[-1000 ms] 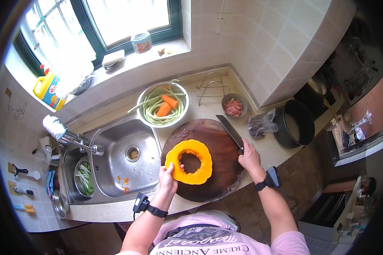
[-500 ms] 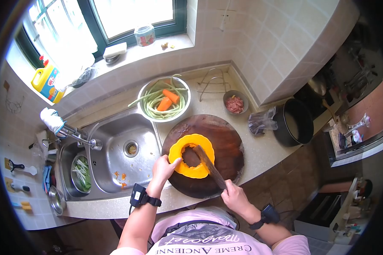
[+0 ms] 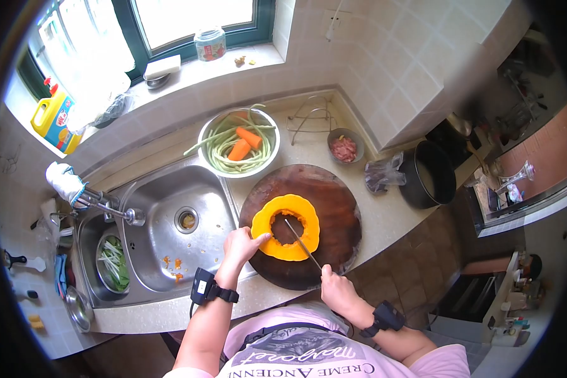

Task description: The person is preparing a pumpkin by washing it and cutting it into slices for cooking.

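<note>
Head camera looks down on a kitchen counter, where a person in a pink shirt stands at a round wooden cutting board (image 3: pixel 340 208). On this board lies a half pumpkin (image 3: pixel 286 227), orange, with the cut side up and a hollow in the middle. The left hand (image 3: pixel 240 244) rests on the left edge of the pumpkin; its fingers are pressed together on the rim, and the thumb reaches toward the hollow. The right hand (image 3: pixel 336 291) is closed around the handle of a knife (image 3: pixel 301 242) near the front edge of the board. The blade stands on its edge and goes across the lower right part of the pumpkin, with the tip near the hollow. Behind the board is a metal bowl (image 3: pixel 203 140) with green beans and two carrot pieces. To the right of it stands a small bowl of meat (image 3: pixel 344 148). The steel sink (image 3: pixel 170 217) is just beside the board on the left, and a black pot (image 3: pixel 429 181) stands well apart on the right.
</note>
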Available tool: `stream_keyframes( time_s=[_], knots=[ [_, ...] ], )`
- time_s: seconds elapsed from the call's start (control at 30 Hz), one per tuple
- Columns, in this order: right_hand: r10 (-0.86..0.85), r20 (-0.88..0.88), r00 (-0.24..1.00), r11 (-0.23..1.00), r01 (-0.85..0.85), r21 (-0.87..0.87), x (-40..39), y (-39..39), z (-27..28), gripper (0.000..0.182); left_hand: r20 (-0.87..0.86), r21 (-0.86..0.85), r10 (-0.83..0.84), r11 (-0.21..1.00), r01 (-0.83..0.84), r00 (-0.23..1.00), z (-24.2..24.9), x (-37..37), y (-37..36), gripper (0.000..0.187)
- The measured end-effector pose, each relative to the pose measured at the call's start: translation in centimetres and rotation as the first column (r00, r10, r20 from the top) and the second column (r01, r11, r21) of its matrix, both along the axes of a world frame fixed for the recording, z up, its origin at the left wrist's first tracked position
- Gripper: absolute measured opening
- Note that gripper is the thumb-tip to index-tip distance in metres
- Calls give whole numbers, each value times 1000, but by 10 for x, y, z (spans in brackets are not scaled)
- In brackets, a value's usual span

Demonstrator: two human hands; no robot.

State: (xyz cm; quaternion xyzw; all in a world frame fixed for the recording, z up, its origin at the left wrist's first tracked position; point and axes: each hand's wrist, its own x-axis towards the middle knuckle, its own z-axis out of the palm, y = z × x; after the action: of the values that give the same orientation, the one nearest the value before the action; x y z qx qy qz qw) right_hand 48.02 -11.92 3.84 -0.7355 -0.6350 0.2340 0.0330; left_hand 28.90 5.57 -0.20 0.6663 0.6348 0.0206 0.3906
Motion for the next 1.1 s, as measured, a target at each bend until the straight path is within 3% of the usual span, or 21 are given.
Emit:
stream_keyframes(
  time_s=[0.17,0.57,0.93,1.1],
  knots=[
    [1,-3,1000,998,-1,-68,-4,17,6,14,-11,33,-37,999,37,999,0,0,0,54],
    [18,-86,996,1000,-18,5,1,26,-8,16,-19,47,-36,998,37,999,-3,-1,-1,53],
    [23,-117,993,1000,-24,-9,8,29,-9,14,99,5,14,1000,-15,995,-15,-5,-1,50],
    [20,-179,984,995,-2,102,13,27,-28,18,81,-30,-67,997,69,994,-17,-2,-8,51]
  ],
)
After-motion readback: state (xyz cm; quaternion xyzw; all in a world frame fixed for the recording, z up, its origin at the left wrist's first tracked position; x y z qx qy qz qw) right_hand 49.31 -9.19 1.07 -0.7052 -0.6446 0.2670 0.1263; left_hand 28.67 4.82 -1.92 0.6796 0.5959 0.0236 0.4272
